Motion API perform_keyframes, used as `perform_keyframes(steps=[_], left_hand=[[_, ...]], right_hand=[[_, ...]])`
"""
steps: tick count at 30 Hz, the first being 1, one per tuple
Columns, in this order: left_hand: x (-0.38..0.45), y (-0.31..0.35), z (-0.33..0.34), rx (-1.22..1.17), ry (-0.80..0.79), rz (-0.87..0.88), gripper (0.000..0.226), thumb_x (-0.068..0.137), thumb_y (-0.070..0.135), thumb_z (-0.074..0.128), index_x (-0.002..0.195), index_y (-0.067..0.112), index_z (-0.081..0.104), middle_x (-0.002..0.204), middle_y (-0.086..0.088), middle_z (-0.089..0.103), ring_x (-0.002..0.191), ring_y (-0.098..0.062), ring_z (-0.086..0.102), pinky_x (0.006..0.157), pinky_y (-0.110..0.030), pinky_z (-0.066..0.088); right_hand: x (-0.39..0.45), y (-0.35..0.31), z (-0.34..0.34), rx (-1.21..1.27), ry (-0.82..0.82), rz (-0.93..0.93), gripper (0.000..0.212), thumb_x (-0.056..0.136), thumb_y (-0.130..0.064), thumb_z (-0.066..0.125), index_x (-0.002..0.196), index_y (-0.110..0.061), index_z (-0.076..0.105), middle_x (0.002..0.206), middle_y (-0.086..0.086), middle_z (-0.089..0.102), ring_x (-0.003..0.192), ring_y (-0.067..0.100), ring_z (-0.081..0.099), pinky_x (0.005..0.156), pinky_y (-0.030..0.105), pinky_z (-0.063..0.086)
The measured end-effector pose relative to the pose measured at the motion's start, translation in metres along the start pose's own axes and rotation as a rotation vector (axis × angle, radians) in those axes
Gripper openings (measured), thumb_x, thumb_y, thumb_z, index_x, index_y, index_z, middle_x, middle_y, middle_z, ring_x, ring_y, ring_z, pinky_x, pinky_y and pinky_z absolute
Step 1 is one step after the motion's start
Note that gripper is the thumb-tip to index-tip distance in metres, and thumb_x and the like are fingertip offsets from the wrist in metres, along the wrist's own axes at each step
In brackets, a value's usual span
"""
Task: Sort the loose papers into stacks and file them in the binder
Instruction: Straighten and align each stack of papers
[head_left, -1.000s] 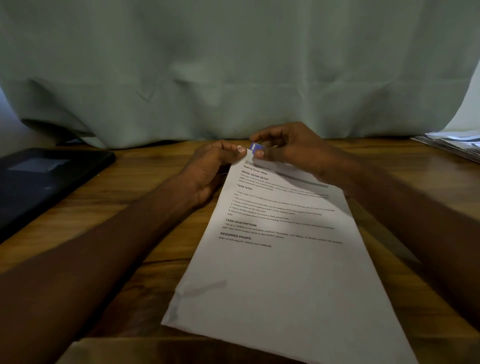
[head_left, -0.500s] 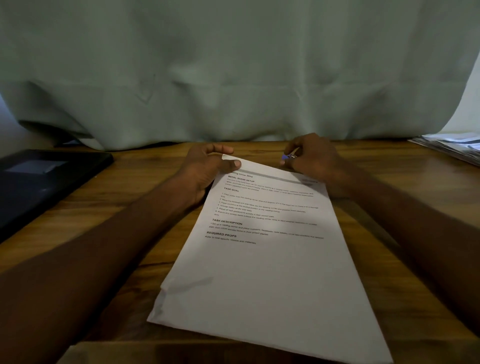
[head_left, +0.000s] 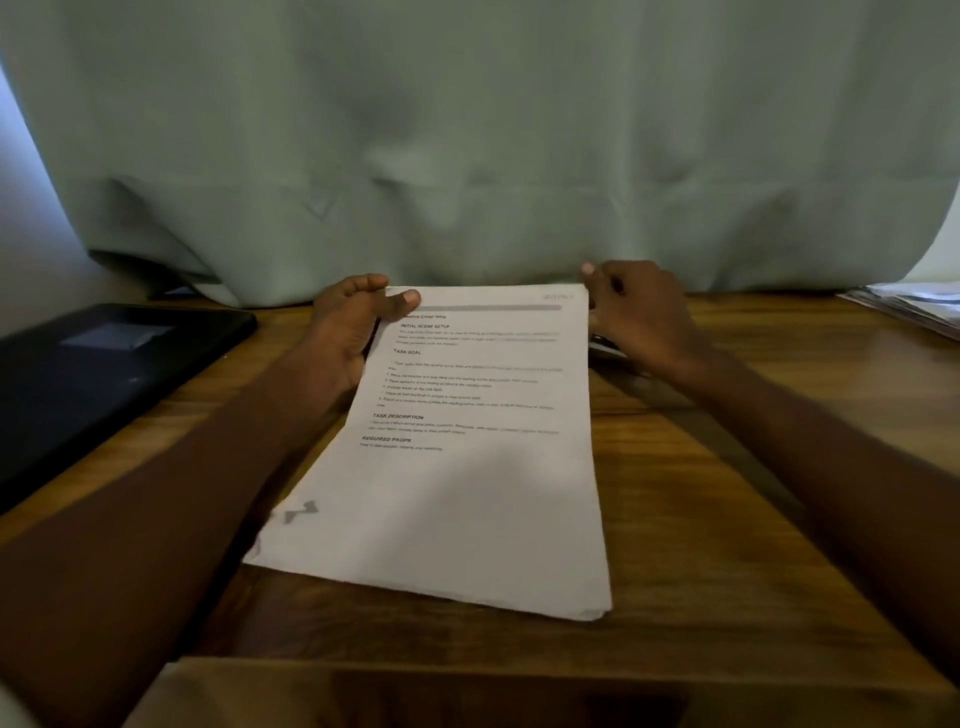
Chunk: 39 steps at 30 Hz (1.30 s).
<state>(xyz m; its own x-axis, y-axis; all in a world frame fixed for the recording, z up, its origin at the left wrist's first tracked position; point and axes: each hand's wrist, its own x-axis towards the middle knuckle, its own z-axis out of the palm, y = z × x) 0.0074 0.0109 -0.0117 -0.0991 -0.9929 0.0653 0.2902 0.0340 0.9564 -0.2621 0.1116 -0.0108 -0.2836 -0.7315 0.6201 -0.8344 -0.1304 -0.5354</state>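
A stack of white printed papers (head_left: 467, 493) lies lengthwise on the wooden table (head_left: 727, 519) in front of me. My left hand (head_left: 353, 327) grips its top left corner, thumb on the top sheet and fingers curled behind the edge. My right hand (head_left: 636, 312) sits against the top right corner with its fingers curled. Whether it pinches the sheets or holds something small is hidden. A black binder (head_left: 104, 374) lies shut at the left of the table.
More loose papers (head_left: 914, 306) are piled at the far right edge. A pale green curtain (head_left: 467, 156) hangs down to the table right behind the stack. A lighter surface (head_left: 363, 696) runs along the near edge.
The stack has turned from slanted to nearly straight. My right hand moved from the top left corner to the top right one. The small blue clip it pinched is out of sight.
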Motion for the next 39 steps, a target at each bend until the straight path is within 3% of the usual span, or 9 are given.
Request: perform_keyframes(steps=[4, 7, 12, 15, 19, 23, 29, 34, 39], left_hand=[[0.008, -0.001, -0.003, -0.108, 0.073, -0.035, 0.043, 0.084, -0.002, 0.076, 0.120, 0.014, 0.057, 0.099, -0.011, 0.069, 0.077, -0.024, 0.070, 0.052, -0.031, 0.059], [0.015, -0.005, -0.011, -0.164, 0.045, -0.075, 0.040, 0.086, 0.004, 0.076, 0.122, 0.012, 0.058, 0.109, -0.016, 0.071, 0.081, -0.027, 0.071, 0.056, -0.035, 0.060], [0.016, -0.004, -0.010, -0.229, 0.036, -0.082, 0.039, 0.092, 0.011, 0.070, 0.130, 0.007, 0.061, 0.106, -0.013, 0.072, 0.080, -0.025, 0.073, 0.063, -0.037, 0.060], [0.004, -0.005, -0.004, -0.087, -0.260, -0.200, 0.044, 0.093, 0.030, 0.072, 0.129, 0.006, 0.064, 0.121, -0.014, 0.072, 0.107, -0.032, 0.072, 0.079, -0.045, 0.061], [-0.002, -0.014, 0.005, 0.105, -0.478, -0.114, 0.047, 0.090, 0.011, 0.071, 0.136, 0.007, 0.061, 0.130, -0.014, 0.069, 0.118, -0.032, 0.067, 0.099, -0.047, 0.055], [0.005, -0.024, 0.013, 0.010, -0.323, 0.033, 0.044, 0.090, 0.001, 0.070, 0.133, 0.005, 0.063, 0.126, -0.012, 0.071, 0.114, -0.031, 0.070, 0.090, -0.043, 0.060], [0.012, -0.027, 0.006, 0.099, -0.423, -0.052, 0.051, 0.086, 0.011, 0.075, 0.135, 0.010, 0.063, 0.130, -0.010, 0.069, 0.119, -0.031, 0.067, 0.108, -0.051, 0.047], [0.011, -0.024, 0.010, 0.149, -0.391, -0.046, 0.039, 0.095, 0.003, 0.063, 0.134, 0.007, 0.062, 0.131, -0.008, 0.069, 0.116, -0.028, 0.068, 0.106, -0.045, 0.049], [0.003, -0.014, -0.003, 0.393, -0.085, 0.092, 0.022, 0.099, 0.005, 0.061, 0.120, 0.012, 0.058, 0.124, -0.007, 0.068, 0.098, -0.017, 0.066, 0.088, -0.034, 0.053]], right_hand=[[-0.006, -0.032, -0.002, 0.587, -0.245, 0.442, 0.050, 0.100, -0.063, 0.045, 0.098, -0.021, 0.072, 0.080, -0.006, 0.077, 0.069, 0.012, 0.073, 0.061, 0.026, 0.055], [-0.011, -0.031, 0.007, 0.668, -0.430, 0.391, 0.028, 0.093, -0.031, 0.074, 0.115, -0.012, 0.073, 0.101, 0.000, 0.079, 0.084, 0.017, 0.077, 0.074, 0.033, 0.063], [-0.010, -0.025, 0.020, 0.781, -0.274, 0.382, 0.022, 0.090, -0.004, 0.075, 0.111, -0.006, 0.073, 0.095, -0.001, 0.078, 0.081, 0.015, 0.077, 0.071, 0.027, 0.062], [-0.010, -0.023, 0.020, 0.821, -0.162, 0.465, 0.014, 0.091, -0.006, 0.074, 0.105, -0.008, 0.071, 0.098, 0.002, 0.077, 0.079, 0.015, 0.075, 0.064, 0.027, 0.062], [-0.007, -0.019, 0.017, 0.856, -0.068, 0.530, 0.021, 0.092, -0.015, 0.075, 0.112, -0.009, 0.071, 0.104, 0.005, 0.077, 0.087, 0.023, 0.077, 0.066, 0.033, 0.061], [-0.012, -0.022, 0.014, 0.889, -0.262, 0.560, 0.029, 0.089, -0.017, 0.078, 0.116, -0.007, 0.070, 0.107, 0.010, 0.078, 0.089, 0.027, 0.077, 0.072, 0.040, 0.063], [-0.015, -0.029, 0.019, 0.885, -0.148, 0.523, 0.029, 0.096, -0.011, 0.069, 0.125, -0.010, 0.066, 0.116, 0.003, 0.073, 0.097, 0.021, 0.073, 0.072, 0.031, 0.062], [-0.017, -0.035, 0.016, 0.841, -0.318, 0.595, 0.027, 0.103, -0.014, 0.059, 0.129, -0.010, 0.063, 0.120, 0.003, 0.070, 0.097, 0.021, 0.069, 0.081, 0.033, 0.056], [-0.022, -0.046, 0.022, 0.957, -0.362, 0.683, 0.024, 0.103, -0.010, 0.056, 0.125, -0.012, 0.064, 0.119, 0.009, 0.073, 0.100, 0.026, 0.072, 0.079, 0.040, 0.061]])
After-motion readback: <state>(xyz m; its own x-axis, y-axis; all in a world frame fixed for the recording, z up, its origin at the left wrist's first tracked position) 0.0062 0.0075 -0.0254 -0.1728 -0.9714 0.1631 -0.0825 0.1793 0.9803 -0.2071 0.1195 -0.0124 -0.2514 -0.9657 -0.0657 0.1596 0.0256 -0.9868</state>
